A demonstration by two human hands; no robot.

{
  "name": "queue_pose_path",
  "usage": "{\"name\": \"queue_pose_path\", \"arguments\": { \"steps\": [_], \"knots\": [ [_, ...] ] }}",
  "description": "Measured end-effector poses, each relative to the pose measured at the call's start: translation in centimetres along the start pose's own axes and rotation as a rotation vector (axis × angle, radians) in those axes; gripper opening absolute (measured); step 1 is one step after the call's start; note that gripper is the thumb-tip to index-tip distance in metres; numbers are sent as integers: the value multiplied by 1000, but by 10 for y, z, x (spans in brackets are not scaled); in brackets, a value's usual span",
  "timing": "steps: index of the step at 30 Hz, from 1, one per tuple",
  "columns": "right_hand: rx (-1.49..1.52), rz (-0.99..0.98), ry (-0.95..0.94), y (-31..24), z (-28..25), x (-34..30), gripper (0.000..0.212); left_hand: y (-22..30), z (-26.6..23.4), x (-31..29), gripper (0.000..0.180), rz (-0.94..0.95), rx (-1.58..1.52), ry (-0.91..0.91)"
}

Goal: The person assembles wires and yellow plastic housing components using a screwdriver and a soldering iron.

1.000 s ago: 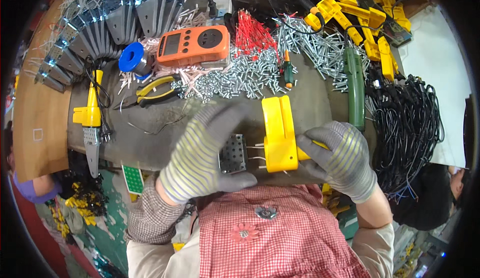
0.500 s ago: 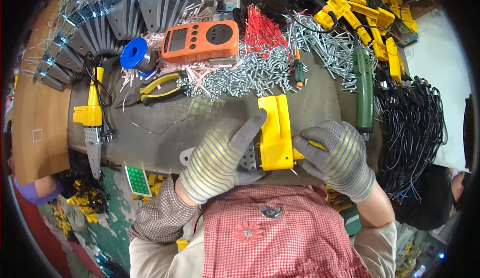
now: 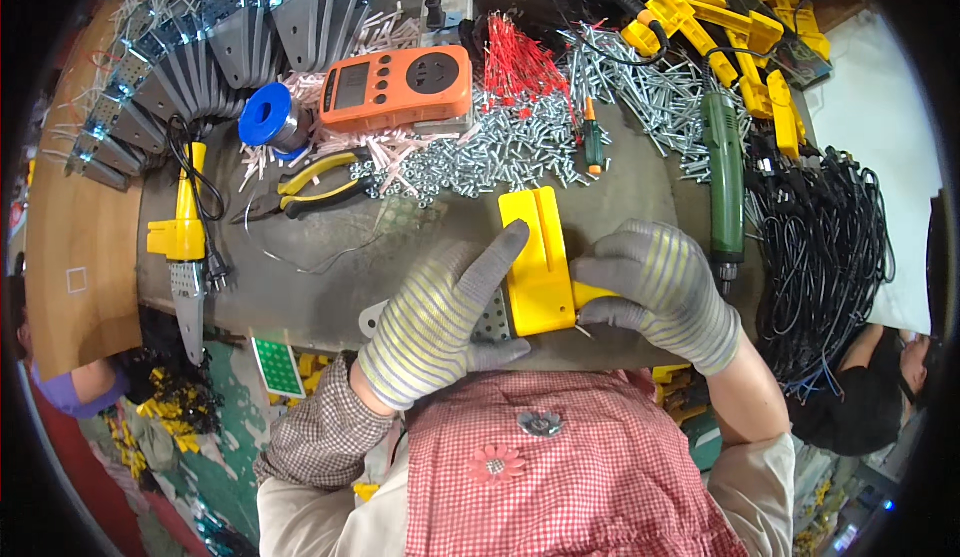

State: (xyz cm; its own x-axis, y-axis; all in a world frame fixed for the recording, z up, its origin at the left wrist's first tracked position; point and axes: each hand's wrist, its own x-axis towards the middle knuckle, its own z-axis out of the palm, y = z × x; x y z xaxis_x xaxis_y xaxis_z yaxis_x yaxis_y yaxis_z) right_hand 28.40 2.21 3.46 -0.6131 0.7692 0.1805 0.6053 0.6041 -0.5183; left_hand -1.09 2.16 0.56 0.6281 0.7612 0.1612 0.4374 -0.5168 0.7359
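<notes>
A yellow plastic tool housing (image 3: 538,267) with a short handle (image 3: 594,295) stands out in front of me over the near edge of the bench. My left hand (image 3: 430,319), in a striped grey glove, is closed round its left side, thumb on the yellow face. A grey perforated metal plate (image 3: 492,323) shows between this hand and the housing. My right hand (image 3: 662,295), gloved alike, is closed on the handle; its fingers hide part of it. A thin wire or pin end pokes out below the housing.
Beyond my hands lie pliers (image 3: 318,183), a solder spool (image 3: 272,119), an orange meter (image 3: 396,87), heaped screws (image 3: 500,152) and a small screwdriver (image 3: 592,139). At right are a green electric screwdriver (image 3: 724,177) and black cords (image 3: 820,257). A similar yellow tool (image 3: 184,227) lies left.
The housing has shifted slightly left and tilted, its top leaning further left. My right hand has moved a little left and up with the handle. My left hand stays nearly in place.
</notes>
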Motion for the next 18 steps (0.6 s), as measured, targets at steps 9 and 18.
{"name": "queue_pose_path", "arguments": {
  "steps": [9,18],
  "knots": [
    [405,205,-343,15,-11,22,48,-3,2,3,118,21,56,12],
    [363,213,-308,5,-19,24,49,-5,-6,33,130,103,135,17]
  ]
}}
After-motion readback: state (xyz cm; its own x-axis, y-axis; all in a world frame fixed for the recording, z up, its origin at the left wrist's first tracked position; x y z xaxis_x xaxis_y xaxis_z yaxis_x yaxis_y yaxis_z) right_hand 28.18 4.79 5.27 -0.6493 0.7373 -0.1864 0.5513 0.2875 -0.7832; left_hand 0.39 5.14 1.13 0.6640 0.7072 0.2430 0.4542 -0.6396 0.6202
